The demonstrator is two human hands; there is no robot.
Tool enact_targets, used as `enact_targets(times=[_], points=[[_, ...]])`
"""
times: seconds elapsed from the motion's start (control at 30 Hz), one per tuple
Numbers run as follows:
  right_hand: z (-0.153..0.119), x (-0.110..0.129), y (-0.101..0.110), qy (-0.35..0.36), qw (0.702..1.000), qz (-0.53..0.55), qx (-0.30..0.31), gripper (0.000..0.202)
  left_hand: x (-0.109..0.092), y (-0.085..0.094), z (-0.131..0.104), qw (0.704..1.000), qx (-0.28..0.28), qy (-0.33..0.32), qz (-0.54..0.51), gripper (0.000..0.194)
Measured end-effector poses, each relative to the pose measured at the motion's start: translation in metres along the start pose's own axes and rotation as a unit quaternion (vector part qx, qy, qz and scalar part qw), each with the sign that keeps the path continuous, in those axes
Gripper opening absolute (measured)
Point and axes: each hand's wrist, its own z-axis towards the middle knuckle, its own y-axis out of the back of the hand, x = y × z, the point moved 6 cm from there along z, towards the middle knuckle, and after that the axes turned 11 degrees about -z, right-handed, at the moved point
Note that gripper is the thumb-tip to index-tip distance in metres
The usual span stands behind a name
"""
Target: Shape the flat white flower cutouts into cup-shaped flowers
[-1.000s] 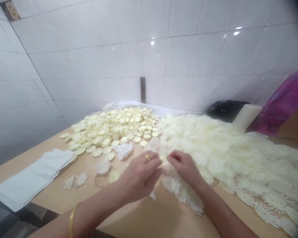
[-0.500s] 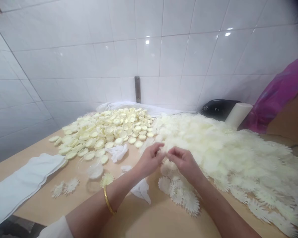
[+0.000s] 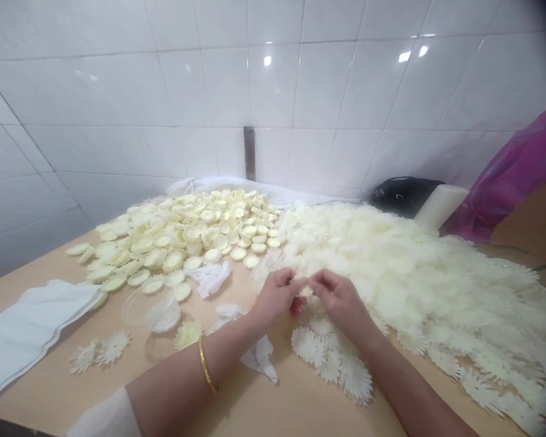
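Pinching together, the left hand [image 3: 276,298] and right hand [image 3: 341,303] clamp their fingertips on one small cream petal piece [image 3: 306,290] — held just at the near edge of the big white petal heap [image 3: 414,273], above the table [image 3: 264,406].

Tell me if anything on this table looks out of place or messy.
Mostly no. The two heaps keep apart: cupped yellow discs at the back left, flat white flowers on the right. Only strays stand out: two white flowers and one yellow piece lie alone near the cloth, and crumpled white scraps sit under the left wrist.
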Motion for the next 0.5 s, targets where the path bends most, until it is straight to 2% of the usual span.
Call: enact_targets(times=[0.1,0.3,0.43,0.5], points=[[0.002,-0.004,-0.001,-0.003,1.000,-0.007,-0.001,0.021,0.007,-0.001,0.003,1.000,-0.002,0.028,-0.007,0.036],[0.003,-0.003,0.003,0.011,0.999,-0.035,-0.026,0.021,0.015,-0.005,0.010,0.997,-0.026,0.039,-0.054,0.042],[0.000,0.002,0.001,0.029,0.998,-0.053,-0.022,0.019,0.024,-0.004,0.010,0.991,-0.047,0.085,-0.095,0.048],[0.000,0.002,0.002,0.029,0.997,-0.060,-0.028,0.020,0.024,-0.003,0.009,0.986,-0.034,0.111,-0.119,0.050]])
